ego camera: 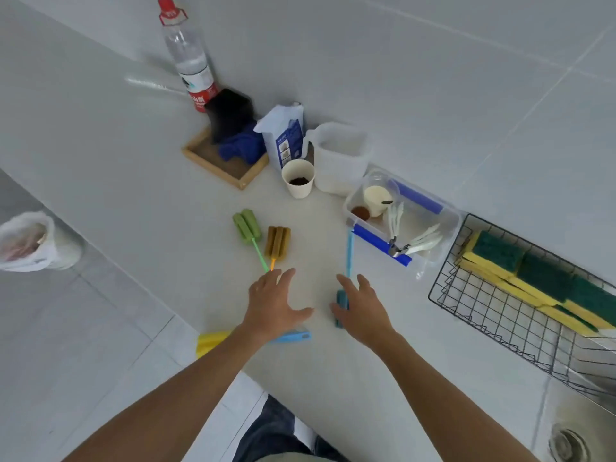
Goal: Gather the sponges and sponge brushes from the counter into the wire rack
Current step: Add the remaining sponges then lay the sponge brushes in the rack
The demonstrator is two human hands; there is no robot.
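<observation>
left hand [271, 305]: fingers spread, empty, over green-handled [248, 228] and orange-handled sponge brushes [277, 243]
right hand [361, 311]: spread, touching teal sponge brush [345, 285]
right of it: black wire rack [500, 315], yellow-green sponges [540, 278] inside

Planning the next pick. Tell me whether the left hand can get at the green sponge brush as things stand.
Probably yes. The left hand is open, its fingertips close to the end of the green sponge brush handle, with nothing between them. The brown sponge brush lies close beside it and may get nudged.

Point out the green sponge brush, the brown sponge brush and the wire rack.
green sponge brush [247, 225], head view, on its sponge head
brown sponge brush [277, 241], head view, on its sponge head
wire rack [466, 305], head view, on its near mesh wall
</observation>
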